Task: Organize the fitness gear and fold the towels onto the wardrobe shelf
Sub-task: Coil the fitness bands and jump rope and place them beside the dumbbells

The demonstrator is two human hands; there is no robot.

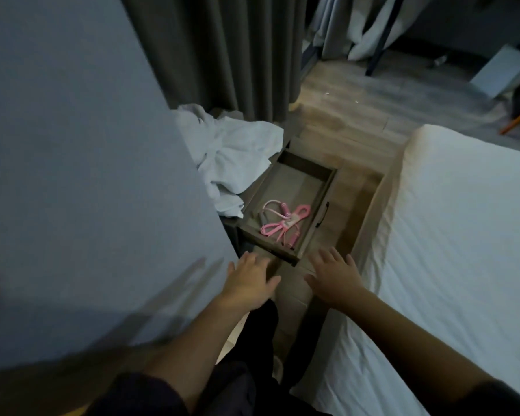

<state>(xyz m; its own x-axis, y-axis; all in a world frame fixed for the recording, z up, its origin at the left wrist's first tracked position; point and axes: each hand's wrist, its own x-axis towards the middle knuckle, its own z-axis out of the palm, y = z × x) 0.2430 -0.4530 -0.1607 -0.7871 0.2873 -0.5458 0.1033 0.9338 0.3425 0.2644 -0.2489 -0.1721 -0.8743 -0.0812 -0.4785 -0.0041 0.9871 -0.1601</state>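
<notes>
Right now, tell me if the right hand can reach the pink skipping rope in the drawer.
Probably yes: the drawer stands open, the skipping rope lies uncovered inside, and the right hand hovers open beside its near corner.

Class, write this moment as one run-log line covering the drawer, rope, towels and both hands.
drawer: open | rope: inside drawer | towels: crumpled beside drawer | left hand: open, empty, near drawer | right hand: open, empty, near drawer

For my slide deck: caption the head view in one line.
Left hand and right hand hover open before an open drawer holding a pink jump rope, crumpled white towels beside it.
</notes>
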